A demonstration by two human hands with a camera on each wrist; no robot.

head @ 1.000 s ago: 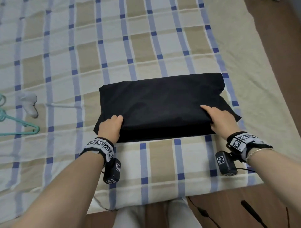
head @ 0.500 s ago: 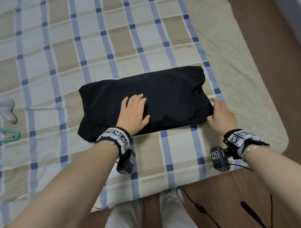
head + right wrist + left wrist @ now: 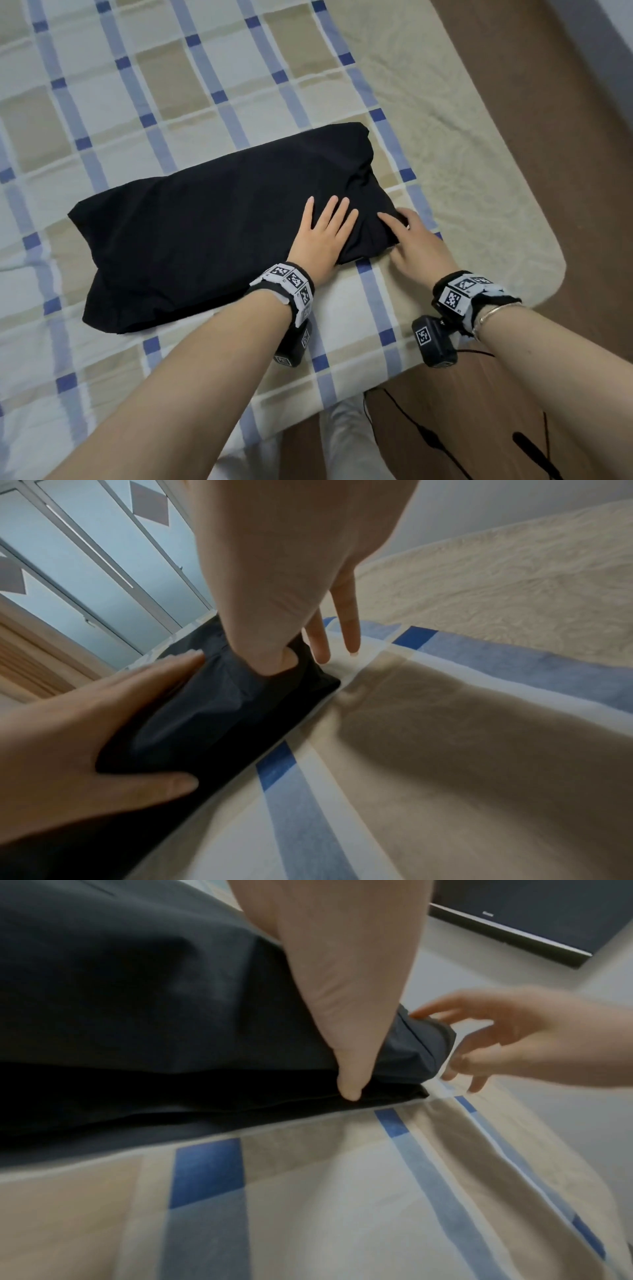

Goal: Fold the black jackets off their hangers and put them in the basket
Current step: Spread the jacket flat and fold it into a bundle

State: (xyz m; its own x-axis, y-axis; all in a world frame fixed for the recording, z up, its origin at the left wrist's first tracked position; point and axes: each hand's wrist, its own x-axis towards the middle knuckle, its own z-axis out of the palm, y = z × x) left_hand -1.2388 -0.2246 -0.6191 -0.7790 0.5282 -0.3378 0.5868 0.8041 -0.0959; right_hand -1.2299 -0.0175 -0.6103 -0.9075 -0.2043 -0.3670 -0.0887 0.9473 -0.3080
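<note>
Hands (image 3: 363, 240) on soft folded jacket (image 3: 205, 219)

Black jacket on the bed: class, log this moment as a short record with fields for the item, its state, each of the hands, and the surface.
item: black jacket
state: folded into a flat bundle, off any hanger
left hand: flat on top, fingers straight, pressing near the right end
right hand: at the right near corner, thumb on top of the fabric
surface: checked bedsheet
basket: not in view
</note>
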